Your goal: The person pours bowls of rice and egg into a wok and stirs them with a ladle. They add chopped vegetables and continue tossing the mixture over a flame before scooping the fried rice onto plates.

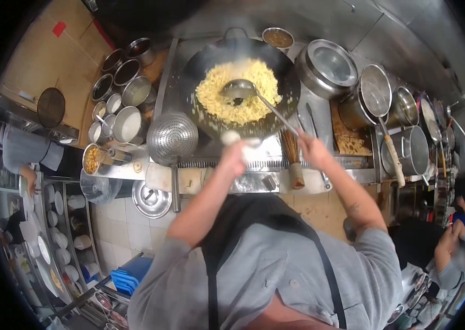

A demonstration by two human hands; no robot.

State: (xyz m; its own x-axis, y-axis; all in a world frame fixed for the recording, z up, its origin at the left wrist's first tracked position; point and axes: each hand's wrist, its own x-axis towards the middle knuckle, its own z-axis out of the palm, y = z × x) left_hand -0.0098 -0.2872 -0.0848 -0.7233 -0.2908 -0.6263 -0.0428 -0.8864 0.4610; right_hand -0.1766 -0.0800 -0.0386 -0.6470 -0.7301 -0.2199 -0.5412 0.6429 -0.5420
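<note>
A large black wok (210, 55) full of yellow fried rice (238, 91) sits on the stove straight ahead. My right hand (312, 148) grips the long handle of a metal ladle (238, 88), whose bowl rests in the rice. My left hand (235, 151) holds the wok's near rim through a white cloth. Both forearms reach forward over the steel stove edge. Steam rises from the wok.
A perforated skimmer (172, 137) lies left of the wok, beside several steel seasoning tubs (128, 124). A bamboo brush (293, 159) stands at the stove front. Lidded pots (328, 66) line the right. Other people stand far right (452, 247) and far left (29, 157). Plates fill shelves at left.
</note>
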